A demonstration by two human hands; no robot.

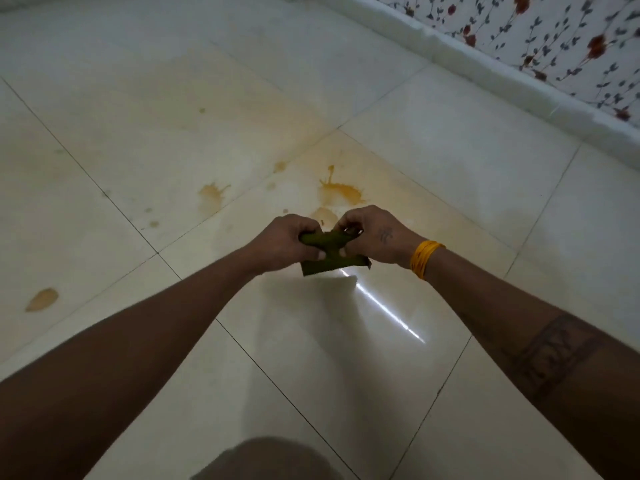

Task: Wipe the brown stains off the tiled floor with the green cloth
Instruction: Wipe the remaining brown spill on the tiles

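Note:
Both hands hold a small bunched green cloth in the air above the pale tiled floor. My left hand grips its left side with curled fingers. My right hand, an orange band at its wrist, pinches the cloth's right side. Beyond the hands lie brown stains: a large splash, a smaller one to the left, a patch partly hidden behind the hands, and an oval spot at far left. A faint yellowish smear spreads over the tiles farther off.
A white skirting ledge runs along the right, with floral-patterned fabric above it. A bright light streak reflects on the tile under my hands. My knee shows at the bottom edge.

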